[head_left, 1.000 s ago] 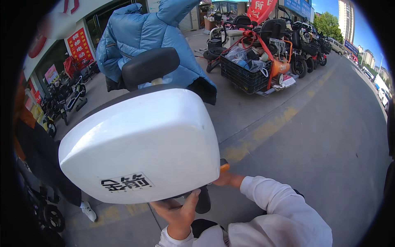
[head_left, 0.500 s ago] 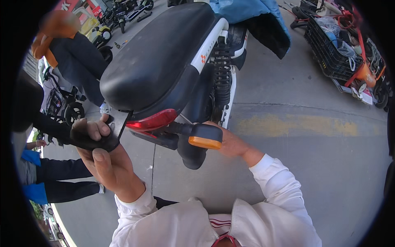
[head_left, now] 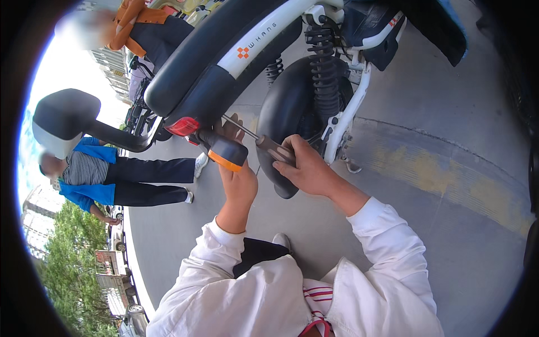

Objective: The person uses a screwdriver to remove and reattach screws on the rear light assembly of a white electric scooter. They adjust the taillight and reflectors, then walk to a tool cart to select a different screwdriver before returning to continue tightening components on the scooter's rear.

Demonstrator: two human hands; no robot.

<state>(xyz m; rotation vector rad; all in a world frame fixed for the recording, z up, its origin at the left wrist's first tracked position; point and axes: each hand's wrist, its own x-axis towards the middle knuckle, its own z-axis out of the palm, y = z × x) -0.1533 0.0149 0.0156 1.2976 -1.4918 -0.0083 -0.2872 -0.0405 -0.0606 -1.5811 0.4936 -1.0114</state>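
Observation:
My right hand point(head_left: 303, 171) is wrapped round a screwdriver point(head_left: 272, 149), whose metal shaft points up-left beneath the tail of a black-and-white scooter point(head_left: 247, 48), near its red tail light point(head_left: 182, 126). My left hand point(head_left: 238, 185) reaches up behind the orange-and-black turn signal point(head_left: 227, 156). Its bent fingertips are near the screwdriver's tip; what they grip is partly hidden. Just right of these, the rear tyre point(head_left: 275, 121) and coil spring point(head_left: 324, 73) show. A dark rounded pad point(head_left: 70, 112) on a bent bracket point(head_left: 132, 140) sticks out at the left.
A person in blue point(head_left: 151, 182) stands to the left, and another in orange point(head_left: 146, 31) is at the upper left. Scooters stand behind them. Paving with faded yellow paint point(head_left: 426, 168) lies at the right. A tree point(head_left: 76, 258) and parked vehicles show at the lower left.
The view has turned and now shows more of the scooter's side. My left hand has left the bracket and moved right under the tail; the screwdriver in my right hand has come into clear view.

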